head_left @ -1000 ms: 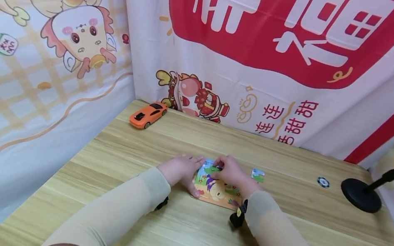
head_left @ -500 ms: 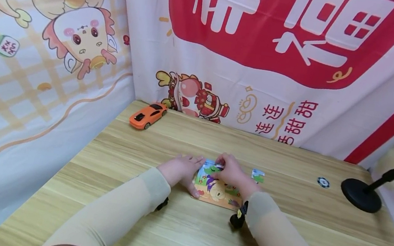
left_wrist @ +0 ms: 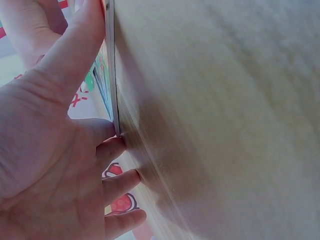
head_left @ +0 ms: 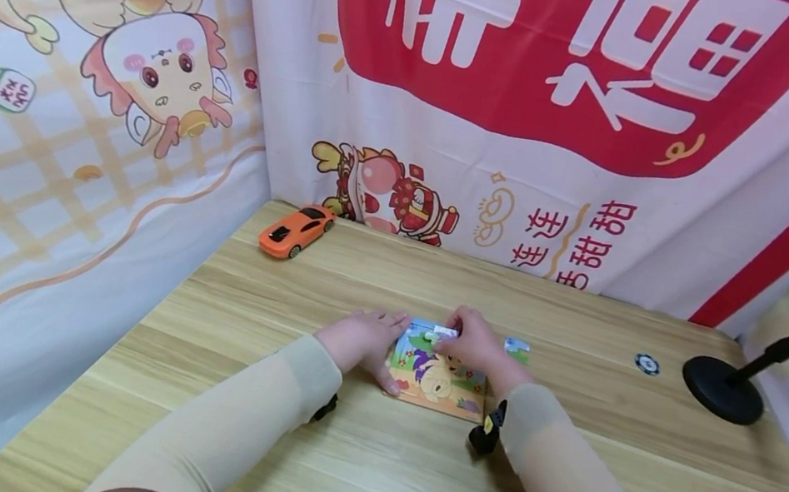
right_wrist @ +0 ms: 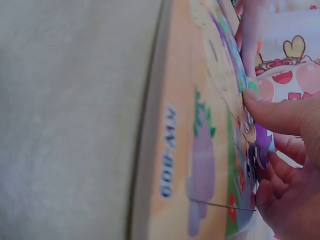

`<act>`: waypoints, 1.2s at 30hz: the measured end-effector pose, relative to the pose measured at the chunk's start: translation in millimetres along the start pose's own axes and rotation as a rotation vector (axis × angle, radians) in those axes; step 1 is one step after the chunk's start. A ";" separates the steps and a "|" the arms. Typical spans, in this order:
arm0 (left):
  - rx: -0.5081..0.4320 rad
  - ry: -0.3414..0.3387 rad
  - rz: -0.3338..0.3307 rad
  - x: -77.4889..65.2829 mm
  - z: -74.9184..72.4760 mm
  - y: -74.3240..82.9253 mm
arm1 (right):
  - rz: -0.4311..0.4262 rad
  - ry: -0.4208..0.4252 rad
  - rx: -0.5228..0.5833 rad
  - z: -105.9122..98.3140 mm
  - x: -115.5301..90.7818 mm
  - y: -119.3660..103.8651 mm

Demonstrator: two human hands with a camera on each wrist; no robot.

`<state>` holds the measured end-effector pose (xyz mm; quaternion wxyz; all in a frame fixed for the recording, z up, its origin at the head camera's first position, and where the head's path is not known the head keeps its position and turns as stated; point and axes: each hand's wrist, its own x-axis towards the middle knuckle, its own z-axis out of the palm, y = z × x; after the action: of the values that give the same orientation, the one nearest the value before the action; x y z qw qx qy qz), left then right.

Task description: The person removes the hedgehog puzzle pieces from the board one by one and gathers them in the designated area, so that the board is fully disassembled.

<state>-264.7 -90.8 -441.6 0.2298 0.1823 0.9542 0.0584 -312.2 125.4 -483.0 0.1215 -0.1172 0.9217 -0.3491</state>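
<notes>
A jigsaw puzzle board [head_left: 444,400] with a colourful cartoon picture lies flat on the table. My left hand [head_left: 367,343] rests along its left side, fingers stretched out and thumb by the lower left corner; in the left wrist view the thumb lies against the board's edge [left_wrist: 113,75]. Over the upper part of the board, my right hand [head_left: 477,346] pinches a small puzzle piece [right_wrist: 263,140] with purple on it. That piece looks tilted up from the board in the right wrist view; the fingers hide part of it. Another puzzle piece [head_left: 519,345] lies loose beyond the board's upper right corner.
An orange toy car [head_left: 298,231] stands at the table's back left corner. To the right lie a round black-and-white chip [head_left: 647,364] and a microphone on a black stand [head_left: 722,390]. Printed cloth [head_left: 398,112] hangs behind the wooden table [head_left: 362,477].
My right hand has shifted slightly to the right over the board, and a pale patch now shows by its fingertips. The left hand has stayed in place.
</notes>
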 end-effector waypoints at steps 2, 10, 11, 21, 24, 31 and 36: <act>-0.001 -0.001 0.001 -0.1 -0.6 0.6 | -0.010 -0.002 0.045 -1.9 0.2 2.8; 0.010 0.002 0.001 1.4 1.2 -0.4 | -0.038 0.000 0.127 -5.4 0.1 8.4; 0.011 0.002 0.002 1.8 1.5 -0.8 | -0.032 -0.001 0.128 -5.8 -0.1 8.2; 0.014 0.006 0.005 3.3 3.3 -2.1 | -0.016 -0.039 0.130 -9.2 -1.9 6.5; 0.011 0.006 0.004 2.7 2.6 -1.3 | -0.019 -0.030 0.151 -11.1 -4.0 6.3; 0.004 0.007 0.009 0.3 0.3 1.6 | -0.014 0.048 0.295 -38.1 -15.0 10.8; 0.020 -0.001 0.011 -0.9 -0.2 1.9 | 0.005 0.127 0.316 -80.4 -29.1 33.9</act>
<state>-263.4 -89.3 -440.7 0.2280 0.1899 0.9536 0.0500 -313.8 208.4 -443.2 0.0811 -0.0721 0.8616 -0.4959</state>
